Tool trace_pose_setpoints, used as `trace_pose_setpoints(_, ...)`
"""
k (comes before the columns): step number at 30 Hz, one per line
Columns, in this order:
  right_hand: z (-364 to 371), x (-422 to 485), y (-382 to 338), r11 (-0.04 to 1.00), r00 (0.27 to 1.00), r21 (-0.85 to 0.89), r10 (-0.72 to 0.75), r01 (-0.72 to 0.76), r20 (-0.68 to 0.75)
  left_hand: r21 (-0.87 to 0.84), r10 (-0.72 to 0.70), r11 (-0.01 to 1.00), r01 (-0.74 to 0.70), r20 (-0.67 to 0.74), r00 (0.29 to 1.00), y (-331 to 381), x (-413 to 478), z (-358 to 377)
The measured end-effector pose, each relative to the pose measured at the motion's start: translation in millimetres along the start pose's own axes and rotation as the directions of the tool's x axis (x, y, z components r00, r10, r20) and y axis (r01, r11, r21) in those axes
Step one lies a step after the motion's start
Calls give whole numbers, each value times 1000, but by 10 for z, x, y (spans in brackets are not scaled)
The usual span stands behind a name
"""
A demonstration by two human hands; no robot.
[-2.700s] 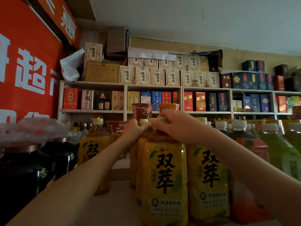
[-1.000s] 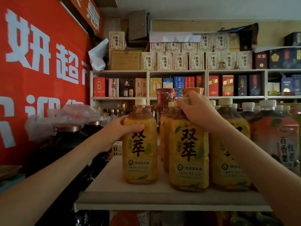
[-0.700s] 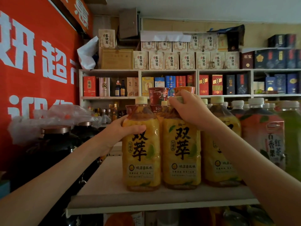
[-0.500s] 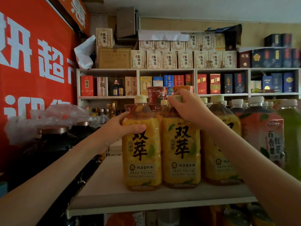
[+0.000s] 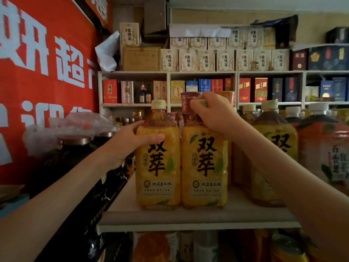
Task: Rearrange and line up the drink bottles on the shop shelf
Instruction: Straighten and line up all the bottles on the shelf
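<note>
A red banner (image 5: 37, 82) with white characters fills the wall round at nine o'clock. Straight ahead, the pale shelf (image 5: 188, 218) carries upright drink bottles (image 5: 273, 163). Two yellow-labelled ones stand close side by side at its front edge: the left bottle (image 5: 157, 167) and, at its three o'clock, the second bottle (image 5: 204, 167). The left hand (image 5: 130, 142) is wrapped round the left bottle's shoulder, thumb across the label. The right hand (image 5: 215, 114) grasps the second bottle by its cap and neck.
</note>
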State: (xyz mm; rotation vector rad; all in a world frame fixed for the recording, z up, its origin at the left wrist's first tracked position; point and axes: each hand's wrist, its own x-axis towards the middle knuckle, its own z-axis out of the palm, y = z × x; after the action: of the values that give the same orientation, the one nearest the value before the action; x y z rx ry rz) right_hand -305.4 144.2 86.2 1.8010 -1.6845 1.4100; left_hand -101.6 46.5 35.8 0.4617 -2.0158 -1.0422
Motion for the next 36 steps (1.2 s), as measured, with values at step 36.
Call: trace_pose_setpoints(36,-271,-50,131,996,997,-62,65,-62,44,-372,149,920,-125,38,988,32,-29,478)
